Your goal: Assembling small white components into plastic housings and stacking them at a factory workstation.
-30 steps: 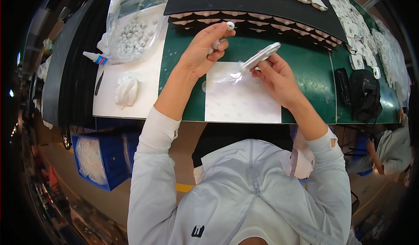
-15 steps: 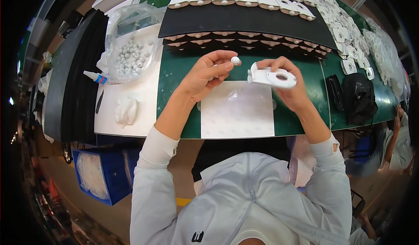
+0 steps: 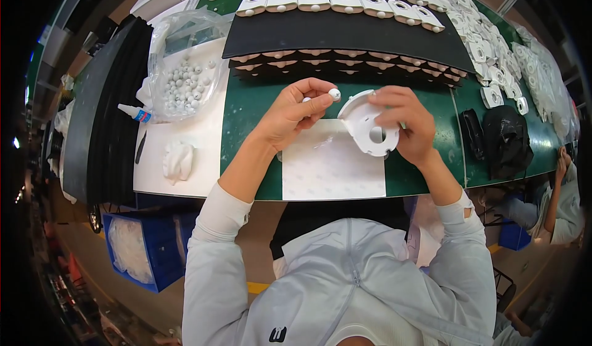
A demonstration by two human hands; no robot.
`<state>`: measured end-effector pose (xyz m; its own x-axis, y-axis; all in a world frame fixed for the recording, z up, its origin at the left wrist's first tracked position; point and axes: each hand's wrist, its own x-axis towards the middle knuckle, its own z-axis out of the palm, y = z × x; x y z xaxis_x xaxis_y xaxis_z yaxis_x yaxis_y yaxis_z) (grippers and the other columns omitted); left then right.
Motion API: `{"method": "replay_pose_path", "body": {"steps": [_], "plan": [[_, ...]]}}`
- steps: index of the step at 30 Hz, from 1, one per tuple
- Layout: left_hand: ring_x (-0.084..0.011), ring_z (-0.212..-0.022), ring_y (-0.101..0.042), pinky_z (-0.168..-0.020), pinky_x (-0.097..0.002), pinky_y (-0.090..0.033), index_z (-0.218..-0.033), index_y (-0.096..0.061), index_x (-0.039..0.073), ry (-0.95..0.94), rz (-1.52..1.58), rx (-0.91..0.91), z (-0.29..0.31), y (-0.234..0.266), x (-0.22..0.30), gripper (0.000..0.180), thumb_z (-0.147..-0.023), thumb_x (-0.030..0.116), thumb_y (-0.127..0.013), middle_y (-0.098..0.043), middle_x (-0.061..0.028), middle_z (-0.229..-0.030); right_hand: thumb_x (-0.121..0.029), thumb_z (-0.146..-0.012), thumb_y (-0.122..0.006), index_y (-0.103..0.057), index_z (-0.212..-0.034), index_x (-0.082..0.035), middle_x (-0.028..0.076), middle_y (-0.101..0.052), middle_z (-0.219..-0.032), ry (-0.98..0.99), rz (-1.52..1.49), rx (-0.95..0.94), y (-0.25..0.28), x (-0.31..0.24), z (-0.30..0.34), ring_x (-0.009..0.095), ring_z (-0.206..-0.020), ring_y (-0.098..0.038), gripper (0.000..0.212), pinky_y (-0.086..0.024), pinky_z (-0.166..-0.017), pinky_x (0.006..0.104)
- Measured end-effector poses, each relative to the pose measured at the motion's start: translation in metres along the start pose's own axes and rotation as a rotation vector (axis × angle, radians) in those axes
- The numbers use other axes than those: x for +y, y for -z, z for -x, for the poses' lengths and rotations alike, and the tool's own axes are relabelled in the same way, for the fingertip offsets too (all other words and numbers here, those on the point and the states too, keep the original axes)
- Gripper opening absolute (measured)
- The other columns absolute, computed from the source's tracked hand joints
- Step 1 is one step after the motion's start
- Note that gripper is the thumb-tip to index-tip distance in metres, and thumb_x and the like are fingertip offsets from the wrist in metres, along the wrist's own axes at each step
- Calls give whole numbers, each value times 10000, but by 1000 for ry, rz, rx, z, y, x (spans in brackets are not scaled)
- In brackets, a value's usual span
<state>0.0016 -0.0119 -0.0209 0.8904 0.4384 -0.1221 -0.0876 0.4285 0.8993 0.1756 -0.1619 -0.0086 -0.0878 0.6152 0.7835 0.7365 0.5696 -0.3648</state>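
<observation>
My left hand pinches a small white ball between thumb and forefinger. A second white ball shows partly, tucked behind the thumb. To its right, my right hand grips a white plastic housing with a round hole and a curved rim. The housing is tilted, its inner side facing me, and its rim is close to the pinched ball but apart from it. Below both hands, a white sheet lies on the green table.
Black boards stacked with rows of similar white housings stand at the back. On the left are a bag of white balls, a glue bottle and a crumpled white cloth. A black bag sits right.
My right hand has turned the housing over, so its rim swings up and its holed end hangs down. My left hand has barely moved, still pinching the ball.
</observation>
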Motion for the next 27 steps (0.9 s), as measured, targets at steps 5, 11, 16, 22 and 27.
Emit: {"method": "replay_pose_path", "body": {"steps": [5,11,16,22,27], "plan": [[-21,-573,-422,-445,-149,-275,-1007,-606,54,-45,-49,44,-1,-7,-2,265,-765,128,-682,-549,23,-757,-80,-888,-527,-476,-1075,-44,82,-574,-1059,-761,-848,289,-26,4,13,173,-965,-560,197,-451,-867,309],[-27,-577,-429,-455,-161,-294,-969,-637,55,-46,-120,87,0,-9,-1,231,-753,118,-691,-558,19,-746,-101,-887,-532,-480,-1110,-50,67,-568,-1060,-928,-945,259,-29,2,14,173,-972,-564,235,-459,-877,317],[-27,-569,-417,-483,-154,-315,-897,-655,55,-96,-189,111,0,-8,-3,228,-684,75,-734,-572,21,-718,-98,-888,-529,-480,-1112,-49,67,-568,-1052,-924,-956,235,-29,3,14,175,-977,-563,234,-461,-877,312],[-15,-551,-425,-492,-155,-324,-701,-603,51,-349,-575,181,1,-18,0,240,-557,13,-791,-540,37,-631,-93,-879,-543,-481,-1091,-26,78,-579,-986,-989,-894,116,-22,2,13,149,-875,-577,231,-470,-786,277],[-29,-546,-404,-489,-185,-306,-686,-581,59,-327,-587,111,3,-13,-2,334,-471,54,-837,-504,43,-602,-50,-854,-563,-492,-1061,-15,68,-584,-949,-778,-890,-43,-12,1,11,137,-820,-575,222,-467,-732,262]]}}
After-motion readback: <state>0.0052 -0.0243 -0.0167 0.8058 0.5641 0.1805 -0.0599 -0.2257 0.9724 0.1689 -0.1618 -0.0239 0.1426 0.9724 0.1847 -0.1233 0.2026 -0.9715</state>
